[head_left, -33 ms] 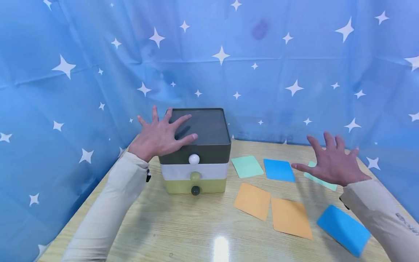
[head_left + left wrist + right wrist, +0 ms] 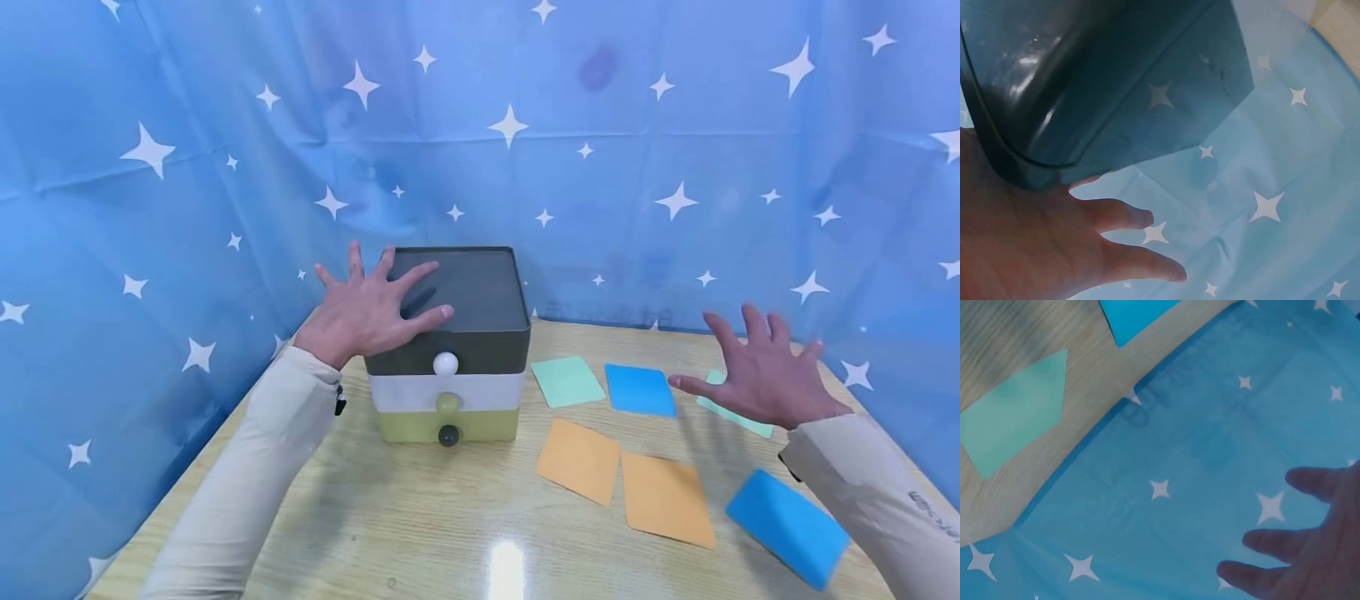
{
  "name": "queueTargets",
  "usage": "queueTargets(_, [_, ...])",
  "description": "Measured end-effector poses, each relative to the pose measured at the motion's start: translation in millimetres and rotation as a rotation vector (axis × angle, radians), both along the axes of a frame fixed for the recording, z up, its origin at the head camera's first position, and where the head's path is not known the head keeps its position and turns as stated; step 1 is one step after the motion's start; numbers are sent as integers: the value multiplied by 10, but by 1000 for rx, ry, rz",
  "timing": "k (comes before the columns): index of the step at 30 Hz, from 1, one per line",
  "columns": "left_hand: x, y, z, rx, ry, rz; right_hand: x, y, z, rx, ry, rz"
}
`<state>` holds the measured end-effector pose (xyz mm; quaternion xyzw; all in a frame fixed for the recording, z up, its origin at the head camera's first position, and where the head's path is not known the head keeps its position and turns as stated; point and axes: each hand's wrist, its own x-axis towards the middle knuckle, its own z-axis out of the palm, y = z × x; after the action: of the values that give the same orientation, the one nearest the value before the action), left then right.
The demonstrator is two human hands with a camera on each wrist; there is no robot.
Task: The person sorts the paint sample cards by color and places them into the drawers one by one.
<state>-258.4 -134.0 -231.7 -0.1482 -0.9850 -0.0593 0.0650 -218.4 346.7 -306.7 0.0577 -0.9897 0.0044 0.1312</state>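
My left hand (image 2: 367, 317) is spread wide over the left side of a small three-tier drawer box (image 2: 480, 292); whether it touches the box I cannot tell. The tiers are dark grey, white and olive green, with a white knob (image 2: 446, 364), a green knob (image 2: 447, 403) and a black knob (image 2: 448, 436). In the left wrist view, the dark box (image 2: 1116, 81) hides part of the hand (image 2: 1035, 237). My right hand (image 2: 768, 379), fingers spread, is raised above the right side of the table, partly covering a mint green card (image 2: 742, 418). It holds nothing.
Flat on the wooden table (image 2: 405, 525) lie another mint card (image 2: 567, 382), a blue card (image 2: 640, 390), two orange cards (image 2: 579, 461) and a second blue card (image 2: 787, 527) by my right sleeve. A blue star-patterned cloth (image 2: 465, 167) hangs along the back and sides.
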Motion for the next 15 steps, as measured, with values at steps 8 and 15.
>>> queueTargets(8, [30,-62,-31,32,34,-23,62,52,-56,-14,43,19])
queueTargets(15, [64,-173,-228,193,76,-76,94,89,-112,-43,74,61])
